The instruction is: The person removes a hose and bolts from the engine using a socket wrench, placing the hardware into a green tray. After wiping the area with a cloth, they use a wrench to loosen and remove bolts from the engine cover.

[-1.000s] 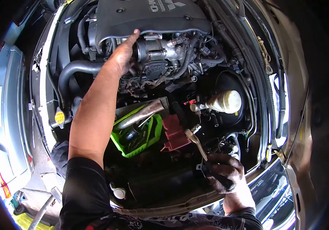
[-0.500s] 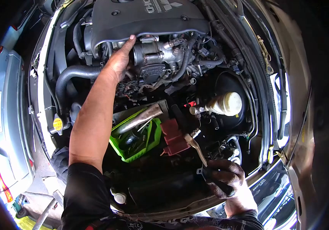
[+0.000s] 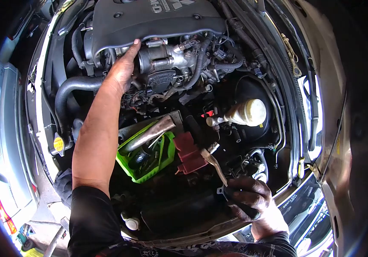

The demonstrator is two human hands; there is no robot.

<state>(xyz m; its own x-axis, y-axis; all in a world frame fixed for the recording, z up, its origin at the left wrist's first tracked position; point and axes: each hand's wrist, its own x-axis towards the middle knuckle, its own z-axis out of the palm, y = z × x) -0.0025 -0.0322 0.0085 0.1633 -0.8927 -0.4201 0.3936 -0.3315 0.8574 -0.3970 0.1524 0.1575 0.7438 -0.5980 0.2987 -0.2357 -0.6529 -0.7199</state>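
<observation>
Head view: brace left hand (image 3: 122, 70), fingers spread under engine cover (image 3: 149, 19), and keep right hand (image 3: 248, 199) clamped firmly on ratchet (image 3: 216, 165) below that cover, head steady.

the dark plastic engine cover (image 3: 149, 19) lies at the far side, the left hand (image 3: 122, 70) against its near edge. the green plastic tray (image 3: 146, 152) sits nearer, a metal pipe (image 3: 149, 133) across it. right of it, the right hand (image 3: 250, 199) holds a ratchet wrench (image 3: 214, 162); the pale fluid reservoir (image 3: 246, 112) stands farther right.
</observation>
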